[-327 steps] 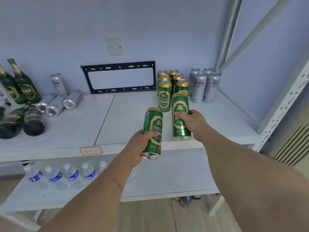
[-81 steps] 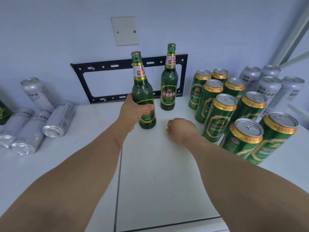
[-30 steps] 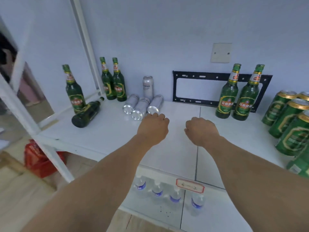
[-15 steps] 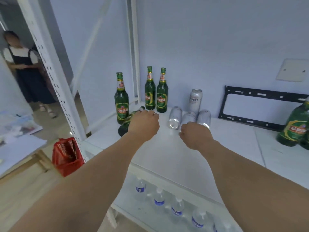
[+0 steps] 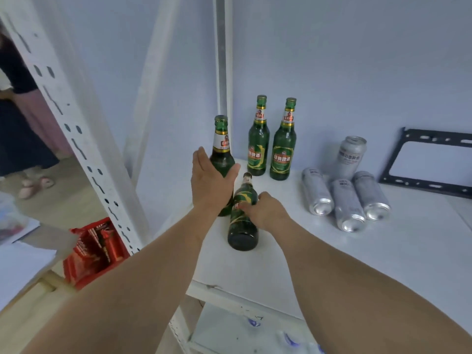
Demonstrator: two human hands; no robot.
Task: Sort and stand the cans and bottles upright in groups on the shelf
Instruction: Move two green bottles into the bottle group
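Lying on its side near the front left corner of the white shelf board [image 5: 319, 251], the toppled green glass beer bottle [image 5: 242, 215] points its neck away from the person and its base toward them, so its long axis runs front to back. The right hand [image 5: 265, 213] is the nearer one: it rests on the bottle's right flank at the label, fingers curled over the glass and gripping it. The left hand [image 5: 210, 182] is spread, fingers straight, its palm close against the body of an upright green bottle [image 5: 221, 152] just left of the lying one; whether it actually touches the glass I cannot tell.

By my judgement, the coming move is to swing the lying bottle's neck up while the base pivots on the board.

Counted: four green bottles, three standing and one down, two of them a pair [image 5: 270, 146] by the back wall. Four silver cans, one upright [image 5: 350, 157] and three on their sides [image 5: 347, 200], bottoms facing forward.
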